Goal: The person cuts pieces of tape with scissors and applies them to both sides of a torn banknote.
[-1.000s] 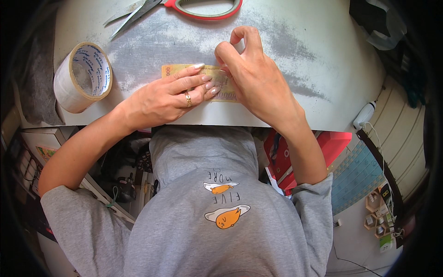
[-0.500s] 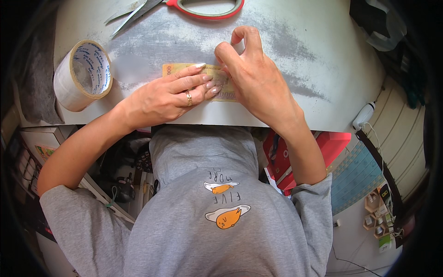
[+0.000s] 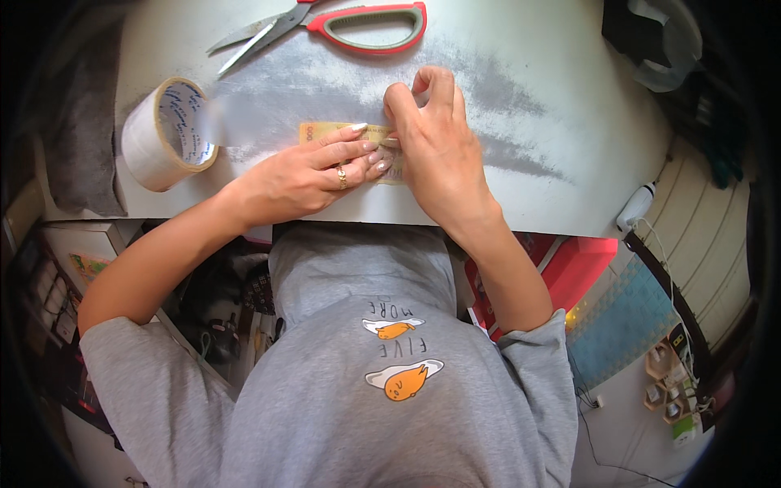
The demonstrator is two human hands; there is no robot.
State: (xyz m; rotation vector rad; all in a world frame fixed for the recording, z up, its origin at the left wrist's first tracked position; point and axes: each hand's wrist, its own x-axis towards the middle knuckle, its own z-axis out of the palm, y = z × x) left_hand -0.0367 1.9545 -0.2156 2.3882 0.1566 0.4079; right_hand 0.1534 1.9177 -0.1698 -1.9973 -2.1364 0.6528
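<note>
A yellowish banknote (image 3: 313, 132) lies on the tabletop near its front edge, partly covered by both hands. My left hand (image 3: 313, 173), with a ring on one finger, lies over it with its fingers stretched out. Over the note's right end, my right hand (image 3: 443, 150) is bent, with curled fingers and the thumb side down at the paper. Whatever its fingertips pinch there is too small or hidden to make out. A wide roll of tape (image 3: 146, 146) stands left of my left hand. Beyond the hands lie open scissors (image 3: 285, 24) with red and grey handles.
The white table (image 3: 561, 199) has worn grey patches, and its front edge runs close to my body. A dark grey cloth (image 3: 81, 154) lies at the left edge. A white device with a cable (image 3: 637, 205) sits by the right edge; a red object (image 3: 582, 264) is below.
The view has shifted slightly, so the table's things appear a little lower and the left-side ones further right. Both hands stay at the banknote; my right hand's pose differs only slightly.
</note>
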